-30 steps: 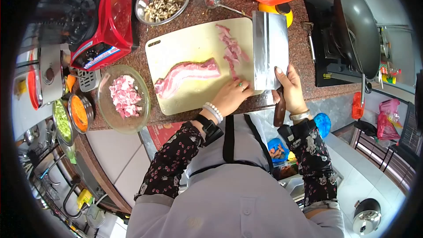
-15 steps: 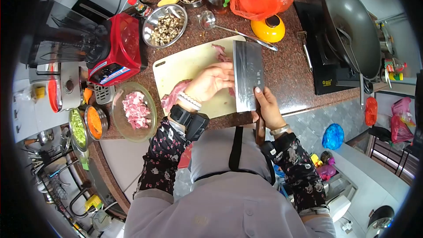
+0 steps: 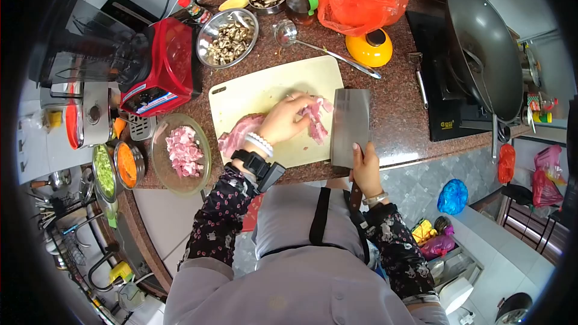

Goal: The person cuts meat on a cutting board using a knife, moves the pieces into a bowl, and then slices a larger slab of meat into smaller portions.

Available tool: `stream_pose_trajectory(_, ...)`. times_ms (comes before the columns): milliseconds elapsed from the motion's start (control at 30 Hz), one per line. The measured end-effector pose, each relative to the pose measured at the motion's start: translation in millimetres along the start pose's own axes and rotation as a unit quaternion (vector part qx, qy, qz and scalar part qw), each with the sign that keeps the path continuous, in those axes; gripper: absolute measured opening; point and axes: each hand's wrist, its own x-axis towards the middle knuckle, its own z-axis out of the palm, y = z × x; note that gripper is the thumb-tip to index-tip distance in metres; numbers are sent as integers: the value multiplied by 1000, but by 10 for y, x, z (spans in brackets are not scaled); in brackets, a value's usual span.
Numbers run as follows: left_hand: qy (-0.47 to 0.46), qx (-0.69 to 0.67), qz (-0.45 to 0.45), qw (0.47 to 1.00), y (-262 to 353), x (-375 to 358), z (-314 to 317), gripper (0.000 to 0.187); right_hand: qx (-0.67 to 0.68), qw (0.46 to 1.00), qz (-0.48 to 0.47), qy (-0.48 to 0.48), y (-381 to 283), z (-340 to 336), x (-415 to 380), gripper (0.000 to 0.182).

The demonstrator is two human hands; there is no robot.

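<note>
My right hand (image 3: 365, 171) is wrapped round the handle of a cleaver (image 3: 351, 126). The broad blade is at the right end of the cream cutting board (image 3: 253, 91). My left hand (image 3: 286, 121) reaches over the board, fingers curled on cut pieces of raw meat (image 3: 317, 121) beside the blade. Behind that wrist lies a larger piece of raw meat (image 3: 239, 135), partly covered by my hand. To the left of the board, a glass bowl (image 3: 207, 168) holds diced meat (image 3: 185, 151).
Behind the board are a steel bowl (image 3: 201, 54) of chopped mushrooms, a ladle (image 3: 337, 55), a yellow lidded pot (image 3: 368, 53) and an orange plastic bag (image 3: 361, 0). A red blender (image 3: 165, 66) stands left. On the right, a wok (image 3: 484, 30) sits on a black cooktop (image 3: 430, 114).
The cleaver has moved right and slightly towards me, its blade turned. My left hand has come down from beside the blade, its stretched fingers now curled on the cut meat.
</note>
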Motion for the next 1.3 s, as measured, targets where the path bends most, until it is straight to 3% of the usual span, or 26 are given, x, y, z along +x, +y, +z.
stream_pose_trajectory(100, 154, 131, -29, 979, 1, 84, 317, 50, -5, 1000, -19, 3, -93, 233, 62, 23)
stream_pose_trajectory(133, 165, 171, 13, 971, -32, 92, 473, 58, -20, 1000, -4, 5, -160, 315, 85, 22)
stream_pose_trajectory(167, 198, 162, -30, 966, 41, 111, 641, 56, -25, 999, -31, 7, -165, 405, 125, 20)
stream_pose_trajectory(233, 261, 111, -40, 958, 173, 110, 862, 55, -96, 969, -224, 48, -136, 600, 254, 19)
stream_pose_trajectory(267, 286, 120, -58, 949, 213, 111, 928, 54, -21, 996, -77, -36, -189, 601, 225, 16)
stream_pose_trajectory(300, 311, 128, -77, 939, 246, 101, 970, 53, -50, 994, -93, -41, -239, 573, 191, 16)
stream_pose_trajectory(367, 372, 30, -28, 927, 234, 103, 949, 50, -102, 984, -140, -51, -362, 504, 235, 17)
stream_pose_trajectory(433, 399, 17, 1, 917, 362, 11, 780, 50, -103, 959, -265, -24, -711, 460, 108, 27)
stream_pose_trajectory(500, 443, -2, 2, 896, 538, -175, 515, 51, -72, 951, -299, -35, -980, 551, 31, 15)
stream_pose_trajectory(533, 478, 7, -5, 878, 633, -357, 268, 51, -65, 957, -265, -97, -1200, 625, -51, 15)
stream_pose_trajectory(567, 518, 23, -19, 855, 599, -655, -22, 52, -56, 956, -232, -171, -1406, 845, -133, 16)
stream_pose_trajectory(600, 544, 30, -29, 838, 489, -817, -154, 52, -82, 927, -333, -152, -1490, 1044, -154, 16)
stream_pose_trajectory(633, 560, 100, -24, 822, 396, -1025, -355, 49, -53, 930, -306, -198, -1618, 1224, -217, 17)
stream_pose_trajectory(667, 592, 136, -46, 793, 258, -1204, -452, 46, -47, 914, -349, -202, -1691, 1439, -259, 18)
stream_pose_trajectory(733, 623, 116, -80, 770, -80, -1550, -594, 43, -62, 899, -377, -214, -1756, 1715, -286, 20)
stream_pose_trajectory(833, 535, -67, -160, 827, -783, -2120, -699, 37, -107, 907, -344, -219, -1786, 1846, -271, 22)
stream_pose_trajectory(900, 488, -310, -315, 753, -451, -2298, -956, 31, -126, 913, -330, -202, -1798, 1644, -181, 23)
stream_pose_trajectory(967, 529, -119, -197, 817, -829, -2427, -909, 26, -157, 923, -317, -152, -1724, 1362, -58, 22)
stream_pose_trajectory(1000, 525, -61, -245, 813, -757, -2385, -934, 21, -160, 931, -300, -135, -1692, 1198, -9, 22)
stream_pose_trajectory(1100, 440, 63, -108, 889, -347, -1885, -908, 19, -204, 928, -307, -50, -1413, 707, 142, 22)
stream_pose_trajectory(1167, 317, 82, -32, 944, -192, -1446, -681, 33, -251, 930, -268, -30, -1250, 442, 172, 22)
stream_pose_trajectory(1200, 269, 105, 14, 957, -187, -1220, -472, 44, -268, 931, -247, -26, -1146, 333, 175, 22)
stream_pose_trajectory(1233, 221, 176, 2, 959, -159, -1043, -254, 48, -283, 932, -226, -24, -1047, 252, 166, 22)
stream_pose_trajectory(1300, 185, 305, 23, 934, -222, -754, 78, 49, -278, 940, -199, -13, -899, 174, 100, 22)
